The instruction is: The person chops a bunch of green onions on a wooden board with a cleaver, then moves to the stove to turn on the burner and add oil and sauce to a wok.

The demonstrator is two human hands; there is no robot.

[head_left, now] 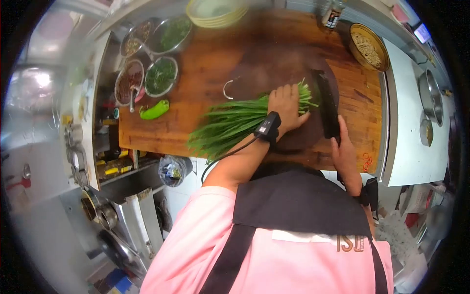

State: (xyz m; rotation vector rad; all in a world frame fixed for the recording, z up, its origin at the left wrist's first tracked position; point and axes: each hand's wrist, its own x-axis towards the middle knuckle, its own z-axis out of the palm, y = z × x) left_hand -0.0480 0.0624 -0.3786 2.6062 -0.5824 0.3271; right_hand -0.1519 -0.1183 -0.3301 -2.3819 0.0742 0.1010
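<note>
My left hand [285,109] presses down on a bundle of long green chives [235,122], its fingers wrapped over the stalks near their cut ends. The leafy ends fan out to the left, past the board's edge. My right hand [344,149] grips the near end of a dark, broad-bladed knife [325,103]; its handle is hidden in the hand. The blade lies just right of the stalk ends, apart from them. Under both is a dark round cutting board [264,63], blurred at its far side. A curved whitish sliver [227,90] lies at the board's left edge.
A green pepper [154,110] lies on the wooden table [171,132]. Metal bowls of chopped greens [161,76] and a reddish food [129,81] stand behind it. Stacked plates [218,13], a jar [333,14] and a pan of pale pieces [368,48] line the back.
</note>
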